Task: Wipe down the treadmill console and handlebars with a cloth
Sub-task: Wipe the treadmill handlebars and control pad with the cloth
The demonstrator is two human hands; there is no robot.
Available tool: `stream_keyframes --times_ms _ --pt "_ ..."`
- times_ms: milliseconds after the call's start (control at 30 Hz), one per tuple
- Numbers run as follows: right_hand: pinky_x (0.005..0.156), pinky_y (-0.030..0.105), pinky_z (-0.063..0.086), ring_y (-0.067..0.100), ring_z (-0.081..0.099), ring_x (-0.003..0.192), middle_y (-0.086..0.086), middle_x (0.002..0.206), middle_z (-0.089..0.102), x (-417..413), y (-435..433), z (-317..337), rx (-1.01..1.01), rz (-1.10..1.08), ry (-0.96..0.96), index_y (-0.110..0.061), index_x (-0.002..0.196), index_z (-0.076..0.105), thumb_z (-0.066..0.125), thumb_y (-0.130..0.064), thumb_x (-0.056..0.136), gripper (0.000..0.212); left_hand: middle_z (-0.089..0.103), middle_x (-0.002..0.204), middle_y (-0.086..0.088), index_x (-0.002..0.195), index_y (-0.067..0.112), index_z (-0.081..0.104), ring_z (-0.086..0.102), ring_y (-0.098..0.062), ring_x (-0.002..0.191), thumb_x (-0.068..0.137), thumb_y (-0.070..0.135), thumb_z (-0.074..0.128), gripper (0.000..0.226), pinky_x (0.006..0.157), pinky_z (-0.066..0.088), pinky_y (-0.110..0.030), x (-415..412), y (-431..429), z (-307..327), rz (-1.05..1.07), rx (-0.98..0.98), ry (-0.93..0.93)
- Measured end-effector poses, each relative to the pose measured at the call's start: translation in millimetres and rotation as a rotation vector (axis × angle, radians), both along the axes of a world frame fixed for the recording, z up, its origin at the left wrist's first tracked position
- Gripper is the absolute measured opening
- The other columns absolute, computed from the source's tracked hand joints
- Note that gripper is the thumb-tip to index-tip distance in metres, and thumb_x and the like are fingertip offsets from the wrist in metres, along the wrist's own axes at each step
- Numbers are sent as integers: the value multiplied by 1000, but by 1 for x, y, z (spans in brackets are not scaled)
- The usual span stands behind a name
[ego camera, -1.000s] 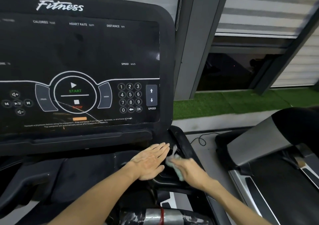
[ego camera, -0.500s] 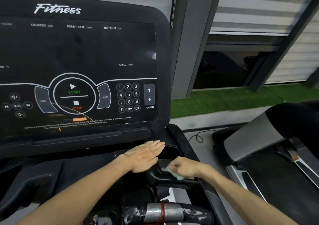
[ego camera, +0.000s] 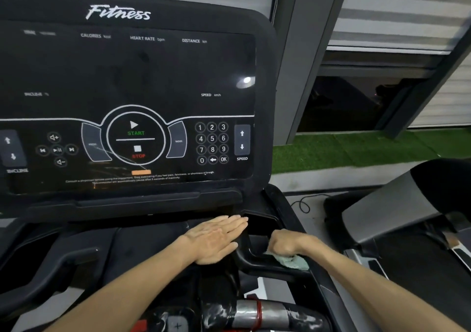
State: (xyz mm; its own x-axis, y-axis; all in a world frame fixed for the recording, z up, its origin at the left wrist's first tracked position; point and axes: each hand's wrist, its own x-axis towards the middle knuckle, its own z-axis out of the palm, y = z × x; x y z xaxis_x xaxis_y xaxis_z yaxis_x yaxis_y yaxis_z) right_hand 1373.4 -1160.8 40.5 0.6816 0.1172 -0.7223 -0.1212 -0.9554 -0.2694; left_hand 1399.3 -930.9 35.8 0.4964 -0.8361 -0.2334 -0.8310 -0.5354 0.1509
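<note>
The black treadmill console [ego camera: 132,82] with its dark "Fitness" panel fills the upper left. Below it lies the black tray and handlebar area [ego camera: 257,263]. My left hand [ego camera: 216,240] rests flat, palm down, fingers together, on the tray just left of a square recess [ego camera: 262,219]. My right hand [ego camera: 288,242] is closed around a pale green cloth [ego camera: 293,260], pressing it onto the black rim at the recess's right front corner. Part of the cloth sticks out under my fist.
A silver and black handlebar sensor with a red ring [ego camera: 257,311] sits at the bottom centre. A second treadmill [ego camera: 397,219] stands to the right, with a black cable [ego camera: 303,204] on the floor between. Green artificial turf [ego camera: 344,150] and a shuttered window lie beyond.
My right hand with the cloth has slid back toward me and rightward along the recess rim. My left hand stays flat in the same spot. The camera has turned slightly left.
</note>
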Motion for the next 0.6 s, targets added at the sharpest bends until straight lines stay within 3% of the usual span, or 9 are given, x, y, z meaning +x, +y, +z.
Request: stream_keyframes --times_ms 67,200,267,367,500,600 --pt "60 29 41 18 50 64 3 72 52 7 21 -10 -52 -4 -5 -9 71 53 42 -6 90 22 -9 165 2 157 13 -3 -9 -12 151 106 37 17 60 121 -9 -26 -2 -1 0 7 3 9" --pt "48 23 32 12 41 54 1 64 47 13 26 -19 82 -110 32 -13 65 51 46 -10 92 27 -8 165 1 157 12 -2 -8 -12 151 108 34 21 59 121 -9 -25 -1 -2 1 -4 -7 16" --pt "52 23 35 13 45 58 2 71 52 16 14 -22 30 -71 67 -7 81 63 47 -13 95 22 -7 165 1 157 12 -2 -7 -12 151 108 34 21 59 121 -9 -25 1 -1 1 -10 -17 11" --pt "52 26 38 16 49 62 4 76 53 20 16 -31 -133 9 102 -4 104 61 43 -10 95 20 -7 165 2 157 13 -2 -8 -11 151 107 34 22 59 120 -10 -24 1 0 -2 -13 -21 21" --pt "80 34 50 24 61 96 9 104 63 21 28 -36 -9 -57 85 0 118 61 41 -10 94 33 -8 165 3 157 15 -3 -10 -9 151 107 35 21 59 116 -15 -20 4 0 -2 -22 -27 13" --pt "86 31 51 20 61 100 3 100 66 21 13 -30 115 -124 160 -12 101 71 51 -12 92 22 -3 166 3 158 16 1 -7 -10 151 107 36 22 58 114 -16 -19 3 1 -3 -18 -45 0"
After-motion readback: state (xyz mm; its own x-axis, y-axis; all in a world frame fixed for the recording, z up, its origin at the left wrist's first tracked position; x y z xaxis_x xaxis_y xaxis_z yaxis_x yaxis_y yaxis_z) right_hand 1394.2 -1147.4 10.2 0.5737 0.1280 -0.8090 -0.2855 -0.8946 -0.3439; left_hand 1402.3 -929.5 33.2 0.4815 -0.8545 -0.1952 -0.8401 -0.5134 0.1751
